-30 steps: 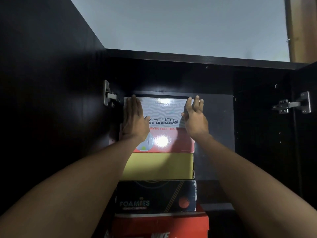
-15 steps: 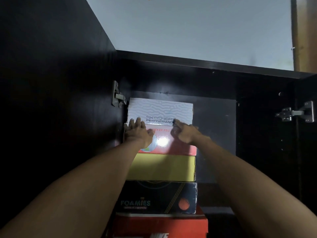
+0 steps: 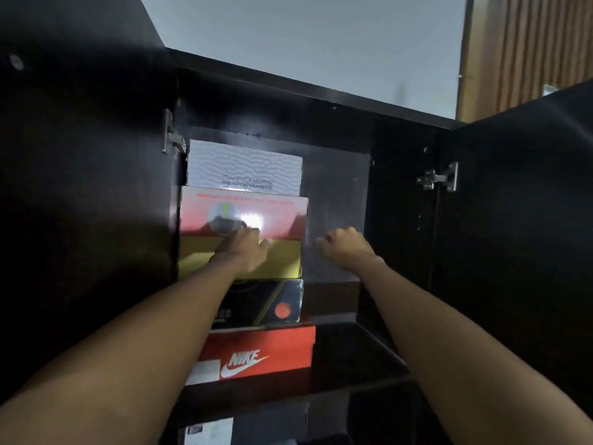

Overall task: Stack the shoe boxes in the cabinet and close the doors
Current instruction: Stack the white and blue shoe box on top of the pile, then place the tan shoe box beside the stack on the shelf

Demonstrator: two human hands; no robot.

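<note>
- Nearest: both forearms reach up into the open cabinet (image 3: 288,91). A lower shelf (image 3: 353,364) runs below them.
- Left hand (image 3: 244,252) lies against the front of the yellow box (image 3: 282,261), fingertips at the seam with the box above. Fingers look extended, not curled round anything; motion blur hides the detail.
- Right hand (image 3: 346,244) hangs free in the bare space right of the stack, fingers loosely curled, holding nothing.
- The stack sits hard against the left wall: Nike box (image 3: 263,354) at the bottom, black box (image 3: 272,303), yellow box, then the Skechers box (image 3: 244,191) on top, close under the cabinet top. Short ends face out; long axes run back into the cabinet.
- Both doors stand open: left door (image 3: 80,187) beside the left arm, right door (image 3: 519,203) beside the right arm. Each hand is nearer its own door, outward and to the side.
- Against half a second ago: both hands have dropped off the Skechers front, and the right has cleared the stack altogether.
</note>
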